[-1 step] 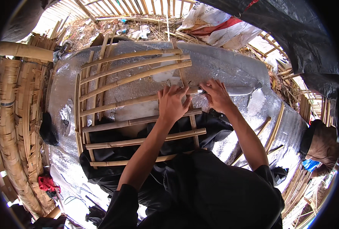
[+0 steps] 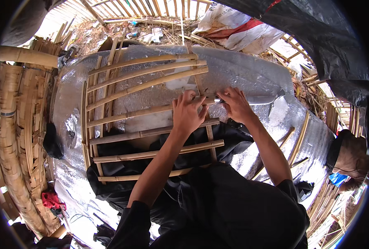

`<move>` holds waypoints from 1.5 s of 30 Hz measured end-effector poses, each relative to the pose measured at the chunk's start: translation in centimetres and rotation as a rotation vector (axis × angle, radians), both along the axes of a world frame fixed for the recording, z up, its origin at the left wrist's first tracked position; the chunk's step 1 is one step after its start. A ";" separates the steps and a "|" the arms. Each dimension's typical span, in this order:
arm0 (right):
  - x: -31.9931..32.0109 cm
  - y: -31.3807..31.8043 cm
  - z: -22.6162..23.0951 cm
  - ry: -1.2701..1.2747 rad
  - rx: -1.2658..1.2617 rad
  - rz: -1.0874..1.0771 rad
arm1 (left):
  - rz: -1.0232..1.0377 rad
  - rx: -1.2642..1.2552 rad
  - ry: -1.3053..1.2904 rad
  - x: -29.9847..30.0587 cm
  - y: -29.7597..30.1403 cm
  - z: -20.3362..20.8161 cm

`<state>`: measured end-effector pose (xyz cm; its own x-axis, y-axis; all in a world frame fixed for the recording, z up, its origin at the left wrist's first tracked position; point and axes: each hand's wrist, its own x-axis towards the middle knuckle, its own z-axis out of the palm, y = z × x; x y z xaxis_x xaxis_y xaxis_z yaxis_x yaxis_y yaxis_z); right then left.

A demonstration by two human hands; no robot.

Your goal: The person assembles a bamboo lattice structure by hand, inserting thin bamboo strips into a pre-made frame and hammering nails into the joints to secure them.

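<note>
Seven long, pale tan bamboo slats here, counted from far to near, and they make up one ladder-like bamboo frame (image 2: 141, 133) across the person's lap! Two bare hands are on the job. The left hand (image 2: 188, 111) is partly curled, fingers and thumb closed on the fourth slat (image 2: 130, 114) near its right end. Just beside it, the right hand (image 2: 235, 104) is closed around one long, flat, grey metal blade (image 2: 262, 100) that juts out to the right. One bamboo crosspiece (image 2: 210, 135) runs under the right side; the left-hand strips crowd too closely to count. Below spreads a crinkled silvery sheet (image 2: 251, 74). Around it: woven bamboo panels (image 2: 31, 137) at left, a slatted bamboo fence (image 2: 151, 8) beyond, one white sack with a red band (image 2: 238, 29), and black plastic sheeting (image 2: 317, 37) overhead at right.
</note>
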<state>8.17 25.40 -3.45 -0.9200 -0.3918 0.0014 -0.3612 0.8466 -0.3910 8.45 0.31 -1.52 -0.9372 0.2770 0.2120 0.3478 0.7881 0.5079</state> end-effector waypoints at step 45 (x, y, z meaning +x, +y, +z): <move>0.1 -4.6 3.2 -0.134 -0.364 -0.376 | 0.104 -0.007 -0.085 -0.8 0.0 -0.2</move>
